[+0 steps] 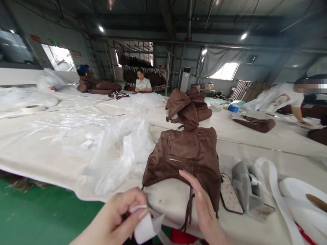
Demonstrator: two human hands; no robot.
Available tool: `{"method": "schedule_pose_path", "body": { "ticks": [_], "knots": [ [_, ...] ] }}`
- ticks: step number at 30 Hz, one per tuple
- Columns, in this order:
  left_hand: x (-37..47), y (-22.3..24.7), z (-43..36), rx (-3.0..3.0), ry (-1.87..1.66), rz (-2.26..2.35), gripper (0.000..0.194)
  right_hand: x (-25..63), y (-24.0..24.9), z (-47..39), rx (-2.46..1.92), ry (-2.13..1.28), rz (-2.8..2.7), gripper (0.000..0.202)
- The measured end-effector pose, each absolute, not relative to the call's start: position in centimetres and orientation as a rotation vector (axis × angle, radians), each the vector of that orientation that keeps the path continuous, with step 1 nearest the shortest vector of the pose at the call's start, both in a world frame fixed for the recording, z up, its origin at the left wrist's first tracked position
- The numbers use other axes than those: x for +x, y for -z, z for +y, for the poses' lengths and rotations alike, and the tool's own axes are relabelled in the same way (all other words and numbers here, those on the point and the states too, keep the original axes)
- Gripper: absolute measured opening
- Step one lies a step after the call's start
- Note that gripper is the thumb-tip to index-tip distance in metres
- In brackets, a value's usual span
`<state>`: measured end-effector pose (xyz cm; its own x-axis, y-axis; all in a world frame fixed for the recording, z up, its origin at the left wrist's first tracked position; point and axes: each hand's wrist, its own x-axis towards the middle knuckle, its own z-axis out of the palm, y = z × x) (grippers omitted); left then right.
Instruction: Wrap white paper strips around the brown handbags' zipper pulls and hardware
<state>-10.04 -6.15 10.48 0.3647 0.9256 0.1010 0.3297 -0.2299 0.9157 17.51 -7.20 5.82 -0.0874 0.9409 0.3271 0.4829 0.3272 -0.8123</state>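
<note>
My left hand [122, 214] pinches a folded white strip [145, 229] between thumb and fingers at the table's front edge. Fingers stretched out, my right hand [201, 204] is open and holds nothing. It hovers over the lower part of a brown leather bag [178, 146], close to the bag's hanging cords [189, 207]. The bag lies flat, with a zipped pocket facing up and its curved edge towards me. Whether my right fingertips touch the bag, I cannot tell.
Right of the bag lie a patterned phone [231, 194], a grey tape dispenser [247, 187] and a white roll [304, 194]. Clear plastic wrapping [122, 146] covers the left. More brown bags [186, 105] are piled behind. People work at the far side and right.
</note>
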Motion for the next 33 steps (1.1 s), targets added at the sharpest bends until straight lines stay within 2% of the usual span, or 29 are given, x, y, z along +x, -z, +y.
{"method": "schedule_pose_path", "body": {
  "ticks": [2,5,9,14,17,22,24,30,33],
  "knots": [
    [-7.2,-10.6,-4.4,1.835,-0.675,1.026,0.017,16.9,-6.7,-8.8,-1.244,-0.919,-1.687,0.052],
    [-3.9,-9.9,-1.9,1.719,-0.59,0.994,0.021,16.1,-6.0,-9.2,-1.279,-1.241,-1.611,0.054],
    [-1.2,-7.7,-0.4,1.401,-0.75,0.885,0.032,15.4,-3.7,-8.4,-1.29,-1.517,-1.438,0.042],
    [2.1,-4.4,-1.4,1.148,-0.949,0.865,0.038,15.4,-2.4,-8.0,-1.356,-1.396,-1.221,0.045],
    [2.6,-3.0,-1.7,1.097,-0.974,0.855,0.035,16.6,-2.3,-7.6,-1.411,-1.285,-1.397,0.04],
    [-0.6,-2.5,-0.1,1.378,-1.042,0.996,0.026,21.5,-1.4,-5.7,-1.859,-0.665,-1.529,0.032],
    [-1.9,-2.9,0.3,1.588,-0.998,1.021,0.023,22.7,-0.6,-4.6,-1.979,-0.581,-1.548,0.032],
    [-2.5,-4.6,-0.5,2.041,-0.621,0.928,0.035,20.7,1.6,-2.0,-1.911,-0.895,-1.553,0.021],
    [-3.1,-4.2,-0.9,2.118,-0.532,0.944,0.034,19.7,1.2,-2.2,-1.78,-1.074,-1.519,0.025]
  ]
}}
